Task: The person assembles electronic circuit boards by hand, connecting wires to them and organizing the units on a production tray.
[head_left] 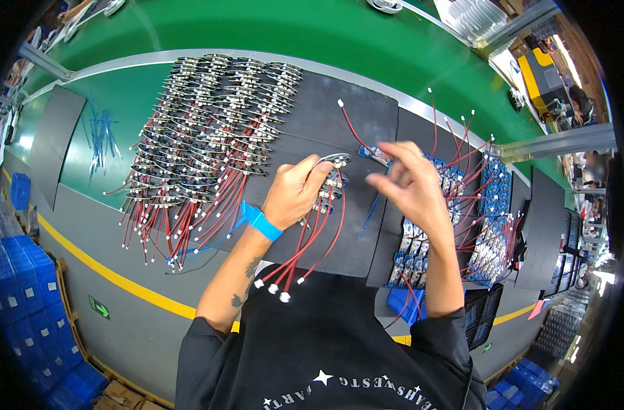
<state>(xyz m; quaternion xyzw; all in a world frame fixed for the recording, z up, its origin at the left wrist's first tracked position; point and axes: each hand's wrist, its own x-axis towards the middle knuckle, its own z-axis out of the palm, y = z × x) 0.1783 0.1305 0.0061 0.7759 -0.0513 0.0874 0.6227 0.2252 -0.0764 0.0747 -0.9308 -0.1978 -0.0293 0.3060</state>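
Note:
My left hand [297, 191], with a blue wrist strap [262, 221] on its wrist, is closed on a small bunch of circuit boards [329, 195]. Red wires with white connectors [284, 296] hang from the bunch toward my body. My right hand [416, 183] is slightly blurred, its thumb and index finger apart. By its index fingertip is a single blue circuit board [373, 154], with a red wire [349, 123] running up from it; whether they touch is unclear. Beyond this hand lie rows of blue boards [493, 188] with red wires.
Several columns of stacked wired boards [209, 130] cover the left side of the dark mat [353, 236]. Blue cable ties [103, 143] lie on the green bench at far left. A metal post [558, 142] stands at right; blue crates [28, 287] are stacked on the floor at left.

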